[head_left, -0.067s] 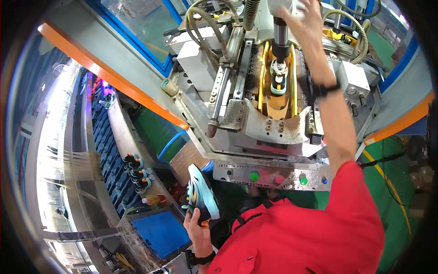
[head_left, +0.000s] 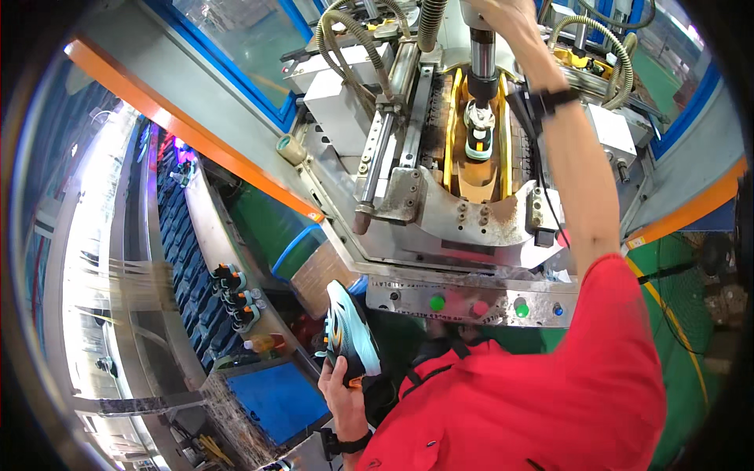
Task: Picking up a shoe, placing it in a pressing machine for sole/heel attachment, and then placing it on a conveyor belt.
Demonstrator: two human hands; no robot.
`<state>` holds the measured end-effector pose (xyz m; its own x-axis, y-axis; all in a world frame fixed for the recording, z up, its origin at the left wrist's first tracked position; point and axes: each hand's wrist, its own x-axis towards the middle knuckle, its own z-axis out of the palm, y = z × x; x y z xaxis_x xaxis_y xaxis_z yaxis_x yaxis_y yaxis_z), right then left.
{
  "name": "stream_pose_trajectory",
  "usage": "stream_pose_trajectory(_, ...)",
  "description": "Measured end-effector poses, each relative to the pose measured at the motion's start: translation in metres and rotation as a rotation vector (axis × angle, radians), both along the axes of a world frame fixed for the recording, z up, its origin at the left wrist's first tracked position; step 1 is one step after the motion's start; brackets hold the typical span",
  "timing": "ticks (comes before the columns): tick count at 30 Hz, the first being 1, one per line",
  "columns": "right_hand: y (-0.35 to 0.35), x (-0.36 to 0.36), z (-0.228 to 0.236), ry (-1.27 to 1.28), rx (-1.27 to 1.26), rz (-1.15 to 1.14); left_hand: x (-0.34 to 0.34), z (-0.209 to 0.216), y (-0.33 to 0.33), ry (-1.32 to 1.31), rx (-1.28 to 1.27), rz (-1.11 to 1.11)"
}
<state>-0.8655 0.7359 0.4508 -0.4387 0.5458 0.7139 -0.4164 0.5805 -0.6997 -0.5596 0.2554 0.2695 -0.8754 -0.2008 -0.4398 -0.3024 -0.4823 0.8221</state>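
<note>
Light-blue shoe in your left hand, right hand high at the press.
You grasp it at near left, near the blue pad and button panel; whether your right hand grips anything I cannot tell, cut off at the far edge. A second shoe sits under the column between yellow plates; your right forearm blocks part of the press's right side.
</note>
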Motion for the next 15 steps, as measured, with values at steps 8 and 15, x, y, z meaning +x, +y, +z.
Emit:
stream_pose_trajectory(8, -0.002, -0.006, -0.003, -0.001, -0.213, 0.288, 0.022, -0.015, 0.005, -0.016, 0.011, 0.042)
stream_pose_trajectory(15, 0.016, -0.012, -0.028, -0.158, 0.011, 0.198, 0.066, -0.003, 0.004, -0.072, -0.05, 0.191)
